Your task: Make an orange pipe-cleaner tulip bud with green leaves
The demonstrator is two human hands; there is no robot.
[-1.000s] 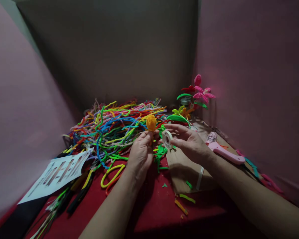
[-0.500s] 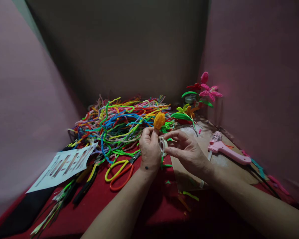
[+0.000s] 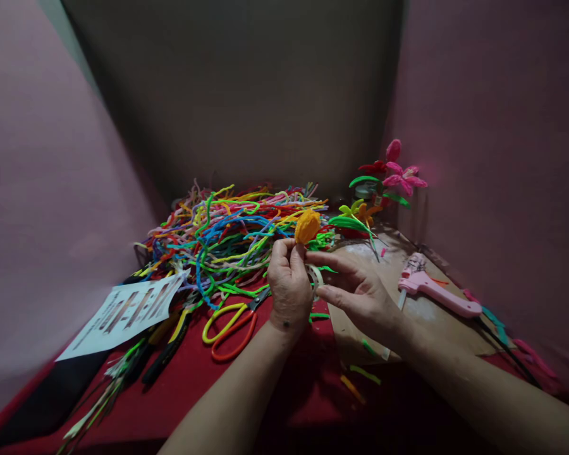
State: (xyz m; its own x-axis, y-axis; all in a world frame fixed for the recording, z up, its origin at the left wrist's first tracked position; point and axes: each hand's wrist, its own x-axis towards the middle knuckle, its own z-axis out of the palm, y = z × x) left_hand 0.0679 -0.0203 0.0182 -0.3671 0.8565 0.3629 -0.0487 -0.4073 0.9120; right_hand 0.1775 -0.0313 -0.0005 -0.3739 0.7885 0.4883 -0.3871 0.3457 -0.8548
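My left hand (image 3: 289,285) pinches the base of an orange pipe-cleaner flower bud (image 3: 308,226), which stands upright above its thumb and fingers. Any stem below the bud is hidden inside that hand. My right hand (image 3: 363,296) comes in from the right, its thumb and fingers around a whitish roll of tape (image 3: 317,279). The roll is close against the left hand, and its near side is partly covered. Whether a strip of tape runs to the flower is too small to tell.
A heap of colourful pipe cleaners (image 3: 237,237) lies behind my hands. Scissors (image 3: 232,332), pliers (image 3: 171,347) and a printed sheet (image 3: 123,313) are on the left. On the right, a pink glue gun (image 3: 439,294) rests on a board (image 3: 360,341), with finished flowers (image 3: 403,177) behind.
The orange bud now tilts a little to the right, and the tape roll has turned between my hands. The whole view has shifted slightly.
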